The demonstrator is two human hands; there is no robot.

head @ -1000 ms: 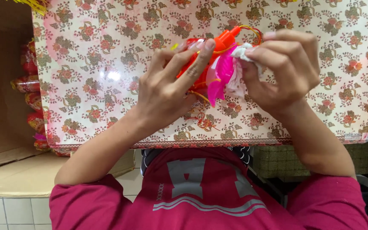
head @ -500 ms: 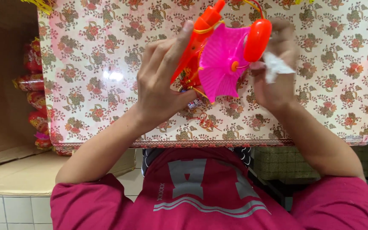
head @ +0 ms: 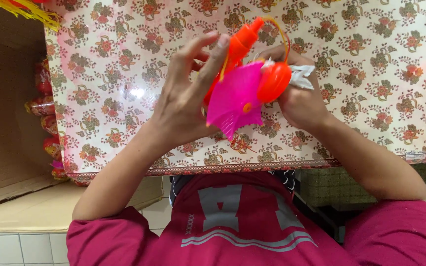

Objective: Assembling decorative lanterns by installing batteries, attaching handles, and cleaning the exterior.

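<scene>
My left hand (head: 186, 101) and my right hand (head: 299, 101) hold one plastic toy between them, above a table covered in a floral cloth (head: 371, 74). The toy has a spread pink fan-shaped part (head: 235, 98), an orange stem (head: 240, 44) pointing up and a round orange knob (head: 273, 83). My left hand's fingers press the stem and the pink part from the left. In my right hand is the knob side, along with a crumpled white scrap (head: 301, 76). A thin yellow cord (head: 281, 34) loops over the top.
An open cardboard box (head: 6, 123) at the left holds several red and pink wrapped items (head: 45, 106). Yellow tassels (head: 28, 10) hang at the top left. Tiled floor (head: 6, 249) shows below, and my pink shirt (head: 252, 226) fills the bottom.
The pink part went from bunched up to spread into a fan. The toy then tilted and moved right and down, its pink fan coming lower between my hands.
</scene>
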